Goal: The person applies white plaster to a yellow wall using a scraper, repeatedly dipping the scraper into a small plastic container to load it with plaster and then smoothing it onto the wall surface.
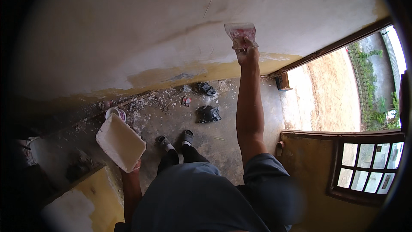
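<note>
My right hand point(248, 54) is raised at the end of an outstretched arm, with its fingers wrapped round a wide putty knife point(240, 32). The knife is smeared white over a reddish part, and its broad edge is at the whitish wall point(150, 25). Low on the left, my left hand point(134, 167) grips a rectangular tray point(110, 154) by its near end; most of the fingers are hidden under it. Pale, smooth putty point(123, 139) covers the inside of the tray, which is tilted in view.
Behind the tray, a white bucket point(120, 113) stands on the grey floor point(227, 146). White crumbs and two black plastic bags point(208, 114) lie along the wall base, near a small red packet point(186, 101). An open doorway point(324, 90) and a barred window point(366, 166) are to the right.
</note>
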Motion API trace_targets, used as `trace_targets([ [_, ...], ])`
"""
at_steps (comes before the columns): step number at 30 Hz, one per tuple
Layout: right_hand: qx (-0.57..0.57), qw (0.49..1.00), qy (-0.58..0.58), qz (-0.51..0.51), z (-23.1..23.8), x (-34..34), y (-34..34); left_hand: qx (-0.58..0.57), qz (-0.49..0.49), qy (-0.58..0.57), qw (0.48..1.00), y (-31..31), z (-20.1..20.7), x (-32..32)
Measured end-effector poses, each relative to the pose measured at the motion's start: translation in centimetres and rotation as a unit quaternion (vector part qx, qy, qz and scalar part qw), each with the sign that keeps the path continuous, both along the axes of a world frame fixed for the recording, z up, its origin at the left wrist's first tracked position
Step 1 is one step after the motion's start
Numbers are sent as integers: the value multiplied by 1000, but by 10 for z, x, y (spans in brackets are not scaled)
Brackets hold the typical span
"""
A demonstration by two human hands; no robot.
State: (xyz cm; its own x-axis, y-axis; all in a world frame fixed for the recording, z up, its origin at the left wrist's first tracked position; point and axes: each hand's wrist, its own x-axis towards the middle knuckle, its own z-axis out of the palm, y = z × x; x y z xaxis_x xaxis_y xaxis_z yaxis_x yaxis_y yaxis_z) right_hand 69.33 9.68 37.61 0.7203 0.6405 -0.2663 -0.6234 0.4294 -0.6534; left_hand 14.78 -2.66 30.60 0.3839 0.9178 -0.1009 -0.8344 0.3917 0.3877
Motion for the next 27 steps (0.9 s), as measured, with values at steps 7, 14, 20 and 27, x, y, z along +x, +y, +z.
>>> trace_targets([
  [7, -116, 976, 157, -93, -181, 63, 16, -4, 0, 15, 1000, -8, -3, 11],
  [14, -162, 977, 99, -93, -131, 38, 48, -10, 17, 18, 1000, -14, 1, 14],
  [20, -147, 980, 47, -127, -27, 6, 55, 2, 24, -5, 1000, -10, -1, 14],
  [27, -129, 981, -21, -143, 48, -5, 59, 1, 27, -30, 999, -13, -7, 3],
])
